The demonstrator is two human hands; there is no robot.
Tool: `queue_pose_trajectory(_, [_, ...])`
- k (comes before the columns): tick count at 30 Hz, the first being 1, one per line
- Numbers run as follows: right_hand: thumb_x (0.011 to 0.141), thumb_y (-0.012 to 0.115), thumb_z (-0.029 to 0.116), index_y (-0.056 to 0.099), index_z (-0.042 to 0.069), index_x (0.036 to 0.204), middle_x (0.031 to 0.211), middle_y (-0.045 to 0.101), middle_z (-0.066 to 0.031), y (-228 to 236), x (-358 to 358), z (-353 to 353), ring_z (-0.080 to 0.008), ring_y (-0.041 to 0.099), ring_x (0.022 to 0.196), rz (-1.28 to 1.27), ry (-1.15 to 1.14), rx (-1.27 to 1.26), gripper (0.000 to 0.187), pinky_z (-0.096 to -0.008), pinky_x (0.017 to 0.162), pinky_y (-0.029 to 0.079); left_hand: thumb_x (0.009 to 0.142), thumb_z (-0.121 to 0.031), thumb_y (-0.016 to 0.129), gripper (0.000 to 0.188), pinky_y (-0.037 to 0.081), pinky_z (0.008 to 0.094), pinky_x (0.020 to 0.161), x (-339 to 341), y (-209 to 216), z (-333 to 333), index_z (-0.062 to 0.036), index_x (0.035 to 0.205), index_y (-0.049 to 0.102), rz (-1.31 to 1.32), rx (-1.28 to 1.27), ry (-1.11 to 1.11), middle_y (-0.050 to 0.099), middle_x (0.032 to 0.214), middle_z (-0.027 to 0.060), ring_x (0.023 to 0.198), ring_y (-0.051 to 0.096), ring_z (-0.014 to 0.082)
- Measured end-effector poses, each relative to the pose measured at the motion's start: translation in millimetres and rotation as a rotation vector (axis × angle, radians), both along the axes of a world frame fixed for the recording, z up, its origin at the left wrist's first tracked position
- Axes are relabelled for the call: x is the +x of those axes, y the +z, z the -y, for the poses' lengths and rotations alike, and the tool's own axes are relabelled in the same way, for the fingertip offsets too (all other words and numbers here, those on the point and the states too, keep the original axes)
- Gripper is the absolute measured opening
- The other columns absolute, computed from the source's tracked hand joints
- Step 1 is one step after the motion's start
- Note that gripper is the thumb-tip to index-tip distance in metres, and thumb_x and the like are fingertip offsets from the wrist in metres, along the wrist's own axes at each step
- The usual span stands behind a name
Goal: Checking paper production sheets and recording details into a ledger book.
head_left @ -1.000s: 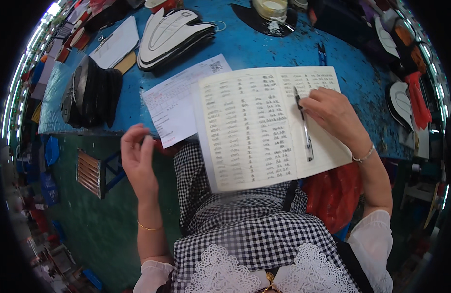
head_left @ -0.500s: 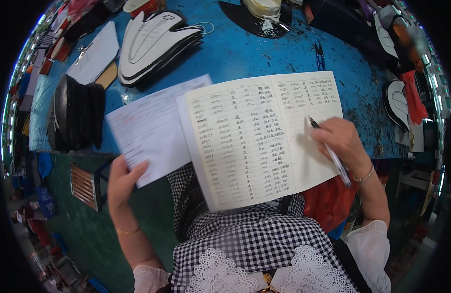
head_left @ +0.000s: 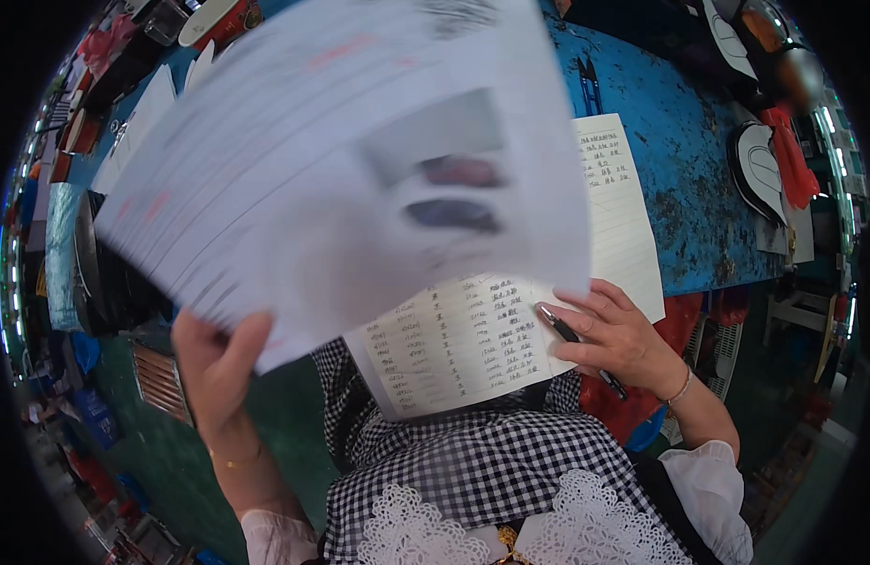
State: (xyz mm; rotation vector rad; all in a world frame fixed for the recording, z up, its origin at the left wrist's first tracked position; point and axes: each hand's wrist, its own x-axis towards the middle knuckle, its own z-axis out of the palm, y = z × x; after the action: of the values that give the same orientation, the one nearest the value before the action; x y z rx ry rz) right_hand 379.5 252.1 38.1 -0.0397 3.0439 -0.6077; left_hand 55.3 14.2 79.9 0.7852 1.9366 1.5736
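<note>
A large printed sheet of paper [head_left: 294,217], blurred by motion, is raised above the blue table and covers much of the open notebook [head_left: 454,353]. At the sheet's lower left edge, my left hand [head_left: 214,363] is closed on it with the thumb on top. My right hand [head_left: 623,344] rests over the notebook's right page, with a dark pen [head_left: 564,326] held between its fingers. Its upper fingers lie by the sheet's lower right corner; whether they touch it I cannot tell. Handwritten rows show on the notebook's uncovered parts.
Small snips [head_left: 588,87] lie on the blue table [head_left: 699,217] beyond the notebook. At the right edge are a white, black-rimmed padded piece [head_left: 760,169] and a red plastic bag [head_left: 793,165]. A clipboard with papers [head_left: 138,132] lies at the far left, near a partly covered black stack [head_left: 91,254].
The printed sheet has come up from beside the notebook and swung right over it. My right hand has moved left and down, its fingers opening somewhat around the pen.
</note>
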Motion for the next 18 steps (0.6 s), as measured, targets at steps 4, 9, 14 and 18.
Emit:
queue_pose_trajectory(4, [0.07,0.071,0.024,0.058,0.022,0.095,0.141,0.047,0.0009,7,-2,1,-0.0215,0.041,0.131,-0.004,0.016,-0.029,0.029,-0.0421,0.112,0.032,0.088,-0.003,0.065,0.025,0.054,0.0244,0.071,13,-10,-71,0.0065,0.111,0.057,0.089,-0.022,-0.219,0.067,0.099,0.0094,0.083,0.063,0.0108])
queue_pose_trajectory(9, [0.07,0.07,0.026,0.058,0.022,0.094,0.14,0.049,0.0012,6,-4,0,-0.021,0.041,0.131,-0.002,0.023,-0.042,0.027,-0.0419,0.111,0.032,0.09,-0.005,0.062,0.028,0.054,0.0249,0.075,26,-40,-131,0.0055,0.115,0.056,0.152,0.097,-0.363,0.067,0.104,0.0094,0.088,0.063,0.0108])
queue_pose_trajectory(14, [0.07,0.069,0.028,0.059,0.023,0.093,0.137,0.051,0.0016,-1,0,-3,-0.0203,0.043,0.13,-0.042,0.01,-0.055,0.025,-0.042,0.11,0.032,0.091,-0.009,0.062,0.034,0.052,0.0264,0.079,29,-65,-148,0.0047,0.121,0.054,0.242,0.048,-0.456,0.066,0.109,0.0115,0.092,0.063,0.0123])
queue_pose_trajectory(18, [0.071,0.068,0.029,0.059,0.024,0.093,0.135,0.052,0.0018,-4,0,-5,-0.0202,0.045,0.129,-0.038,0.022,-0.052,0.024,-0.0424,0.11,0.032,0.091,-0.011,0.062,0.033,0.052,0.0256,0.078,29,-68,-148,0.005,0.119,0.055,0.206,0.065,-0.454,0.067,0.107,0.0115,0.09,0.064,0.0119])
